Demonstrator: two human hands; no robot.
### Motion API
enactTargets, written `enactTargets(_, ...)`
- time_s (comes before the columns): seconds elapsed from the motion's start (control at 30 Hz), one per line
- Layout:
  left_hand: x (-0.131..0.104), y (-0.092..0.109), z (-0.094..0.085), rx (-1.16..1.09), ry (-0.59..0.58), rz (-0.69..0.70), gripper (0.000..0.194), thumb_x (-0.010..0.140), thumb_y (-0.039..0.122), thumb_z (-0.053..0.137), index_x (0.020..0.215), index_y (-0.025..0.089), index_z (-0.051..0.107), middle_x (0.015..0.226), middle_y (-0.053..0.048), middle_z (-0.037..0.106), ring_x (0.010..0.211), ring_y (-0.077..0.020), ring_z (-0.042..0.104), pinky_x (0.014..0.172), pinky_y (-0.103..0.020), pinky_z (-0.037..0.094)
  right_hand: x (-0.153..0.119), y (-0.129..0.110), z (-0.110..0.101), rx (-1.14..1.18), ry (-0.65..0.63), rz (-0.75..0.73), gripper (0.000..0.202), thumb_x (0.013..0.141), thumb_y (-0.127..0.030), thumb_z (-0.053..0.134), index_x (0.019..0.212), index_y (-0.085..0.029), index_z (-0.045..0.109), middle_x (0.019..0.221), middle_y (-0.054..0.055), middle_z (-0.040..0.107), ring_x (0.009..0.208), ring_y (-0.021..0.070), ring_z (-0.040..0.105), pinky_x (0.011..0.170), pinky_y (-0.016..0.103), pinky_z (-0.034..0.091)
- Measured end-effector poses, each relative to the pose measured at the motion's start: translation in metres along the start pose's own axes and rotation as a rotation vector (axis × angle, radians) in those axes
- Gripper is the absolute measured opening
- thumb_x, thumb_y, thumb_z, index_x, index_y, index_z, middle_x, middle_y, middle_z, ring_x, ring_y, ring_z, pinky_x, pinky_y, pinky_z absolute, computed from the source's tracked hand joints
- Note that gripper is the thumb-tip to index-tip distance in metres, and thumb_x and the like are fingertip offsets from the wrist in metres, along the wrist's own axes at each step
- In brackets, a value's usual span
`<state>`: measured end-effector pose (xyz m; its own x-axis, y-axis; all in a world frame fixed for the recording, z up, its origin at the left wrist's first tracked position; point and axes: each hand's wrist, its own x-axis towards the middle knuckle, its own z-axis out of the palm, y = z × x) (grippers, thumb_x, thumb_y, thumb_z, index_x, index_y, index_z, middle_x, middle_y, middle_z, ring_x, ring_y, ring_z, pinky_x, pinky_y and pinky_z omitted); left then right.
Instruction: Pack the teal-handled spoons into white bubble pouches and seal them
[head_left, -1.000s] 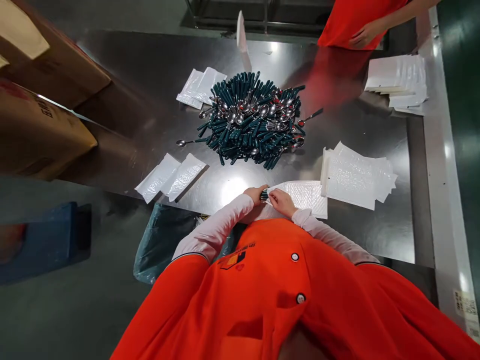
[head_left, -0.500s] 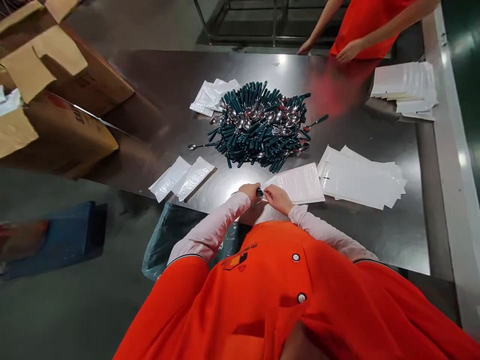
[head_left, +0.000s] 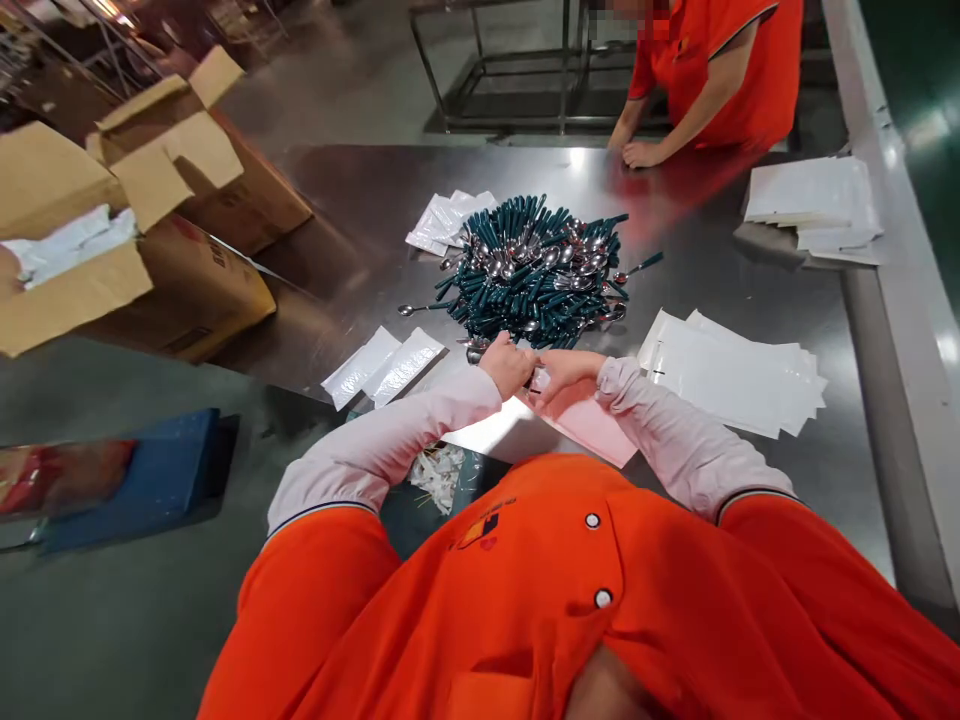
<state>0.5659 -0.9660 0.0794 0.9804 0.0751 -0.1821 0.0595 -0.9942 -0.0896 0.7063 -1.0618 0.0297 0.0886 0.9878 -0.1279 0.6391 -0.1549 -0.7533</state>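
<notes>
My left hand (head_left: 510,366) is closed around a small bundle of cutlery (head_left: 475,350); its metal ends stick out to the left, while the handles are hidden. Pressed up beside it, my right hand (head_left: 568,371) grips the left end of a white padded mailer (head_left: 592,422). That mailer lies slanted over the table's near edge, partly under my right forearm. Whether the cutlery's hidden ends reach inside the mailer I cannot tell. Just beyond my hands is a large heap of dark-green-handled spoons and forks (head_left: 536,275).
Two padded mailers (head_left: 382,366) lie at left on the metal table (head_left: 337,220), others (head_left: 446,220) behind the heap. Mailer stacks (head_left: 739,375) lie at right. Cardboard boxes (head_left: 202,290) stand left. Below me is a lined bin (head_left: 439,475). A co-worker (head_left: 720,80) leans at the far edge.
My left hand has turned, so the bundle's metal ends now point left. The mailer has swung toward me under my right hand. My view has tilted up, and the co-worker's hands have come together.
</notes>
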Motion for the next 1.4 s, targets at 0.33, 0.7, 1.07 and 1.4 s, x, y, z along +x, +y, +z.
enactTargets(0.33, -0.02, -0.009, -0.084, -0.04, 0.004, 0.253, 0.041, 0.091, 0.011, 0.043, 0.125, 0.026, 0.06, 0.12, -0.009, 0.066, 0.134, -0.027, 0.046, 0.121, -0.055, 0.02, -0.001, -0.033, 0.015, 0.747, 0.136, -0.246, 0.039, 0.054, -0.039, 0.087, 0.075, -0.014, 0.067, 0.08, 0.003, 0.071, 0.071, 0.0151, 0.061, 0.07, 0.031, 0.054)
enactTargets(0.7, -0.033, -0.031, -0.079, -0.584, 0.222, 0.109, 0.048, 0.102, 0.043, 0.034, 0.131, 0.017, 0.061, 0.136, -0.01, 0.062, 0.128, -0.0242, 0.055, 0.113, -0.039, 0.039, -0.041, -0.045, 0.056, 0.655, 0.508, -0.087, 0.052, 0.054, -0.044, 0.087, 0.092, -0.017, 0.064, 0.087, 0.004, 0.068, 0.079, 0.0196, 0.062, 0.08, 0.038, 0.056)
enactTargets(1.07, -0.032, -0.026, 0.043, -0.964, -0.163, -0.102, 0.034, 0.085, 0.032, 0.064, 0.111, 0.013, 0.074, 0.091, -0.007, 0.076, 0.082, -0.0191, 0.069, 0.074, -0.027, 0.053, -0.085, 0.013, 0.065, 0.808, 0.284, -0.052, 0.051, 0.069, -0.047, 0.081, 0.111, -0.018, 0.073, 0.113, 0.008, 0.073, 0.106, 0.0259, 0.066, 0.095, 0.039, 0.051)
enactTargets(1.4, -0.016, 0.034, 0.045, -0.691, 0.449, -0.044, 0.016, 0.088, 0.032, 0.067, 0.09, 0.017, 0.073, 0.091, -0.008, 0.071, 0.087, -0.019, 0.064, 0.082, -0.031, 0.051, -0.065, 0.034, 0.101, 1.016, 0.752, 0.185, 0.047, 0.058, -0.051, 0.084, 0.089, -0.019, 0.069, 0.088, 0.005, 0.072, 0.083, 0.0194, 0.064, 0.085, 0.035, 0.053)
